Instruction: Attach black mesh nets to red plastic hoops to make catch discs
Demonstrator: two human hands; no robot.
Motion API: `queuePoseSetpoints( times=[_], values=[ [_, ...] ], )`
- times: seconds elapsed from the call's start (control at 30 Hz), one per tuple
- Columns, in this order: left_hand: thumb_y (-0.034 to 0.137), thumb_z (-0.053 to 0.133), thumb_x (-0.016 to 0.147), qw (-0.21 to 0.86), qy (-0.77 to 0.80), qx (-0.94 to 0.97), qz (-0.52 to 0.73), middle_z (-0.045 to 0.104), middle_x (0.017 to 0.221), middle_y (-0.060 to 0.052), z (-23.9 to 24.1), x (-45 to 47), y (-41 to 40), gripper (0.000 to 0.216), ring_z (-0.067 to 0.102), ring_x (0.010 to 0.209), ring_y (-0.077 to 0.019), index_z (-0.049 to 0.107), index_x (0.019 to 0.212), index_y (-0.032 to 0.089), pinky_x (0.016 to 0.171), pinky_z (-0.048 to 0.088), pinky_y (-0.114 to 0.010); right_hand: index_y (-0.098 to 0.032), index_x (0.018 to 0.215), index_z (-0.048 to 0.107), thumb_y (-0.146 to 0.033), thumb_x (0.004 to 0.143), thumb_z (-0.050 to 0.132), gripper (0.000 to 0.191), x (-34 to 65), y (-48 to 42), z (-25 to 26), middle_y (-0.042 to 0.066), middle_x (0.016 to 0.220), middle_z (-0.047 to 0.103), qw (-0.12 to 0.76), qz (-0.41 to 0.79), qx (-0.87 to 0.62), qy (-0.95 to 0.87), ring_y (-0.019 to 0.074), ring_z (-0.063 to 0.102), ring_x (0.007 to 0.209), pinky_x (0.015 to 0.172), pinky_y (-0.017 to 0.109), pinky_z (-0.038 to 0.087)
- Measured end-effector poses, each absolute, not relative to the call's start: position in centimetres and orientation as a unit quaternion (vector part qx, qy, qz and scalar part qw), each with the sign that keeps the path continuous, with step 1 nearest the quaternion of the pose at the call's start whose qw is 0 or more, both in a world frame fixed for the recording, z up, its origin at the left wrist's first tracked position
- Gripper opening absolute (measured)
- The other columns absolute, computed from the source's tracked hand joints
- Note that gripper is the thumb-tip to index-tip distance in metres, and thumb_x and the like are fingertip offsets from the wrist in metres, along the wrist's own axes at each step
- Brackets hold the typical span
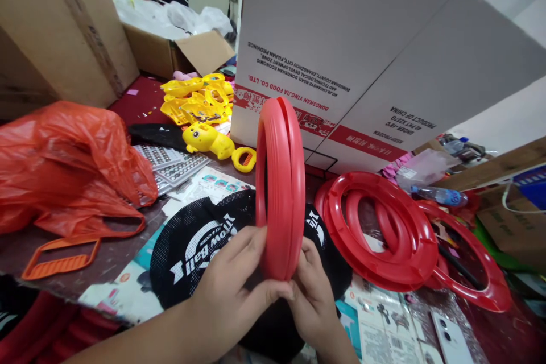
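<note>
From my remote station I see a tall white carton with printed lettering (384, 40) at the back; a brown cardboard box (63, 28) at the rear left; a crumpled, translucent orange-red plastic bag (72, 170) on the left; black mesh fabric pieces with white lettering (202, 253), lying centrally on the table; flat, glossy red plastic rings (424, 244), piled at right. The matte red plastic ring with ridged sides (279, 193) is at centre, upright and nearly edge-on, in front of the carton and above the fabric; a seam runs along its rim; I cannot tell whether it touches the fabric. The left hand (232, 281) grips the ring's lower left, fingers bent, thumb laid across the base; the right hand (313, 290) holds its lower right with fingers curled inward. Smaller still, a yellow plastic animal figure (209, 141) lies behind; a white phone (452, 341) rests at lower right.
</note>
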State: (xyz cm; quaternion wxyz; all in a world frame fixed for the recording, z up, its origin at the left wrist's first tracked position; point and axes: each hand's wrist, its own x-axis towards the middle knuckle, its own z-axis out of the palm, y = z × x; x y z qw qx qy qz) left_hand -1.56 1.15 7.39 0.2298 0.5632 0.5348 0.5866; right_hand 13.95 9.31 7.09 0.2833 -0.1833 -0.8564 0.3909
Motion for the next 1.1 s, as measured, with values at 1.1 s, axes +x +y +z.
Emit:
queuePoseSetpoints(
  times=[1.1],
  values=[
    [0.015,0.062,0.079,-0.026,0.589,0.665,0.458,0.070,0.116,-0.011,5.8,-8.8,-3.3,0.055,0.067,0.110,-0.0249,0.044,0.130,0.023,0.097,0.053,-0.036,-0.021,0.153,0.025,-0.021,0.086,0.063,0.076,13.3,16.0,18.5,0.021,0.141,0.046,0.359,-0.179,-0.109,-0.910,0.0421,0.037,0.137,0.116,0.063,0.028]
  ],
)
